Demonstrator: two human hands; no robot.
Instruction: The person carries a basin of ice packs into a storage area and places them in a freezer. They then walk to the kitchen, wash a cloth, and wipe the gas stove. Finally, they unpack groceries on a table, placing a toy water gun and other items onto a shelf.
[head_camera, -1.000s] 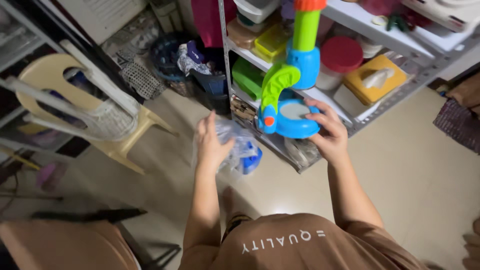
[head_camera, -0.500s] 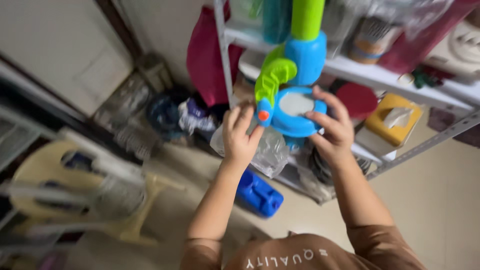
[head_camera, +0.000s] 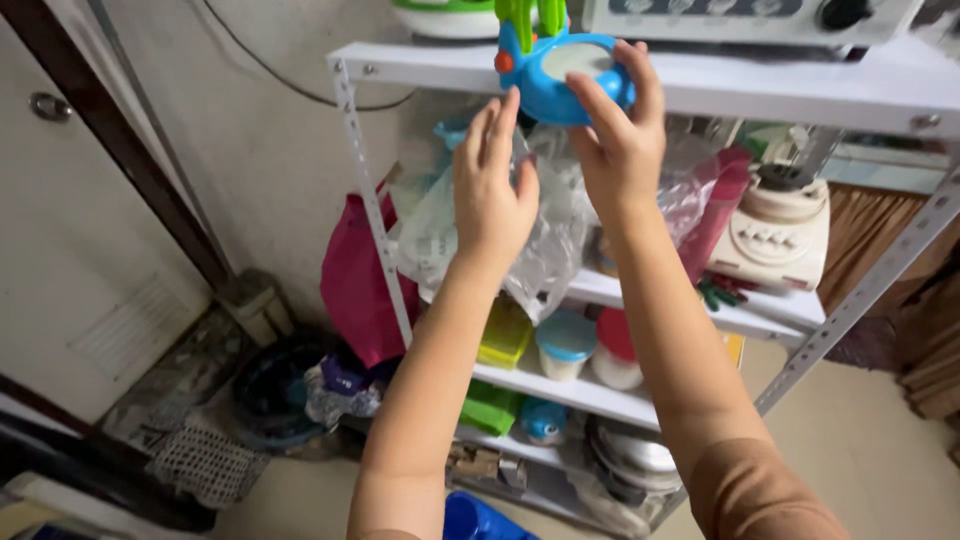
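Both hands up top — right hand gripping the blue toy, left hand open — steady its base on the shelf.

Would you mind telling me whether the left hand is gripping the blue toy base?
No, the left hand is open just below the blue toy base, and only the right hand holds it.

Blue round plastic toy base with pale disc on underside, orange knob on left side, green plastic stems rising from top. Raised at front edge of white metal top shelf, underside tilted toward camera, upper part cut off by frame.
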